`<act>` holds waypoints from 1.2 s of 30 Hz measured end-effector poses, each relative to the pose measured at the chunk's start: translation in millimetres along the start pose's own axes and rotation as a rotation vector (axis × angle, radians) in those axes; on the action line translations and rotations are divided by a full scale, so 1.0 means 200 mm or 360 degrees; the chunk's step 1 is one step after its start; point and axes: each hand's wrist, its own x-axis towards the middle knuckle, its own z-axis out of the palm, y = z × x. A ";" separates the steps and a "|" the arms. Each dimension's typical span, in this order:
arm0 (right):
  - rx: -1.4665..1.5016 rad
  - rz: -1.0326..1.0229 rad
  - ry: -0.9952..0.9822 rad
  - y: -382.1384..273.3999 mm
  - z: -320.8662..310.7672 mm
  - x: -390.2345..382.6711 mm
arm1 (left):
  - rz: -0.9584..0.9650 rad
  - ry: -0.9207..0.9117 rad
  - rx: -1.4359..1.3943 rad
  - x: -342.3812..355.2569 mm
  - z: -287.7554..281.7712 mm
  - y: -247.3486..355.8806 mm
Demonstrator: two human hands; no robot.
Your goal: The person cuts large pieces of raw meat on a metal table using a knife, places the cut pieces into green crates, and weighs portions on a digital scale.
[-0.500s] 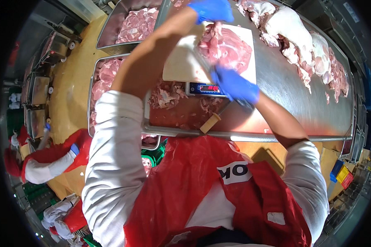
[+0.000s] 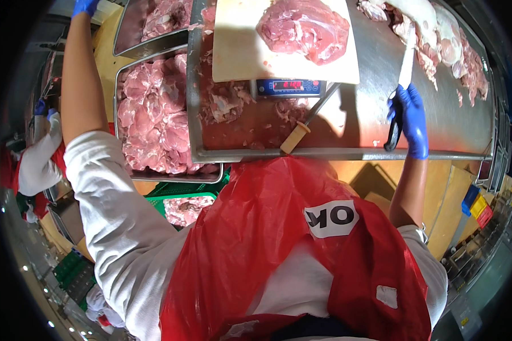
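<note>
In a blue glove, my right hand [image 2: 411,119] is closed round the black handle of a knife [image 2: 407,65]. The knife's blade points away from me, over the steel table toward the pale, skin-on meat pieces [image 2: 424,23] at the far right. My left hand [image 2: 85,7], also blue-gloved, reaches out at the far upper left; the picture's edge cuts off its fingers. A large pink piece of boned meat [image 2: 304,31] rests untouched on the white cutting board [image 2: 239,57]. The board sits over a digital scale [image 2: 290,87] with a lit red display.
A sharpening steel with a pale handle [image 2: 296,138] leans by the table's near edge. Scraps [image 2: 224,103] lie left of the scale. Steel trays of cut meat [image 2: 153,113] stand on the left, a green crate [image 2: 168,206] below. Another person [image 2: 40,153] works farther left.
My left hand has let go of the meat on the board and swung far to the left. My right hand has moved right, away from the meat, with the knife. The view has shifted.
</note>
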 end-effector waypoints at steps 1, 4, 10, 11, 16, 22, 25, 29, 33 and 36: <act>0.0088 -0.0070 0.0057 0.03 -0.04 0.05 | 0.0106 -0.0030 0.0111 -0.08 0.07 -0.03; 0.0481 -0.0090 0.0095 0.07 -0.13 0.23 | -0.0140 -0.0431 -0.0555 -0.31 0.22 0.01; 0.0578 -0.0169 0.0073 0.13 -0.10 0.60 | -0.0501 -0.0508 -0.1403 -0.76 0.56 0.29; 0.0590 -0.0110 0.0057 0.13 -0.08 0.66 | -0.0544 -0.0634 -0.1364 -0.83 0.61 0.32; 0.0528 -0.0027 -0.0114 0.04 0.08 0.85 | 0.0293 -0.0678 -0.0741 -1.18 0.82 0.58; 0.0019 -0.0486 -0.0277 -0.03 0.27 0.68 | -0.0299 -0.0964 -0.1053 -1.46 0.84 0.81; -0.0077 -0.0388 -0.0208 0.01 0.32 0.68 | -0.0525 -0.0603 -0.1319 -1.51 0.94 0.85; 0.0222 -0.0226 -0.0189 0.04 0.36 0.86 | -0.0408 -0.0412 -0.1330 -1.46 1.13 0.96; 0.0339 -0.0196 -0.0558 0.03 0.44 0.97 | -0.0280 -0.0227 -0.1150 -1.39 1.23 1.18; 0.0576 -0.0117 -0.0531 0.03 0.49 0.91 | -0.0361 -0.0334 -0.1176 -1.41 1.23 1.31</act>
